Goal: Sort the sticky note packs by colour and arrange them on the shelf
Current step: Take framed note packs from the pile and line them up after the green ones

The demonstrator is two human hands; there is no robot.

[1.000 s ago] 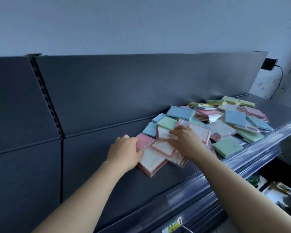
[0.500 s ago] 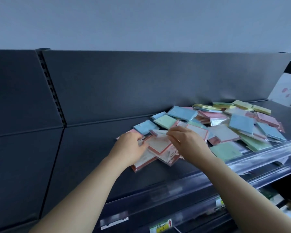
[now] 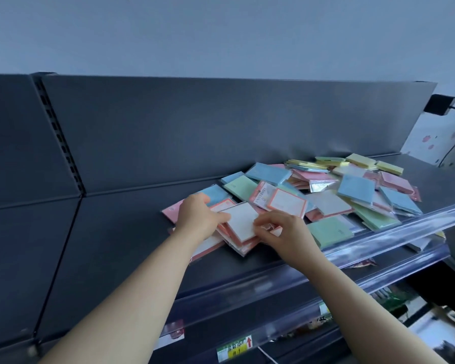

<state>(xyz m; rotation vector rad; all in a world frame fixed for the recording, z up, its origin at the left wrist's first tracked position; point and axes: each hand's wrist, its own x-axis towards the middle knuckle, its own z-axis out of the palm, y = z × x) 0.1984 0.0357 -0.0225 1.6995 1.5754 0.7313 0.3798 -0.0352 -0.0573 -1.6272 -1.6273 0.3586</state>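
Dark grey metal shelving ran along the pale wall, and on its upper shelf [image 3: 132, 253] the sticky note packs [image 3: 326, 203] lay in a loose heap toward the right end, their colours all mixed and overlapping. From where I stood, the person had both bare arms stretched to the heap's left edge. The left hand [image 3: 197, 219] gripped a small stack of red-edged packs [image 3: 243, 222] from the left side, thumb laid across the white face of the top one. The right hand [image 3: 284, 232] pinched the same stack at its right edge, fingers curled round it. The stack rested on the shelf, askew and not squared up, touching the heap behind it.

By my reckoning the job had barely begun. Only that one colour was being pulled together. A blue pack [image 3: 356, 186] sat high on the heap, a green pack [image 3: 329, 231] lay just beside the clear price rail [image 3: 410, 224], yellow packs [image 3: 360, 160] were at the back, and a pink pack [image 3: 171, 210] poked out beyond the left hand. No colour had a tidy row of its own, so nearly all the sorting and the arranging remained to be done.
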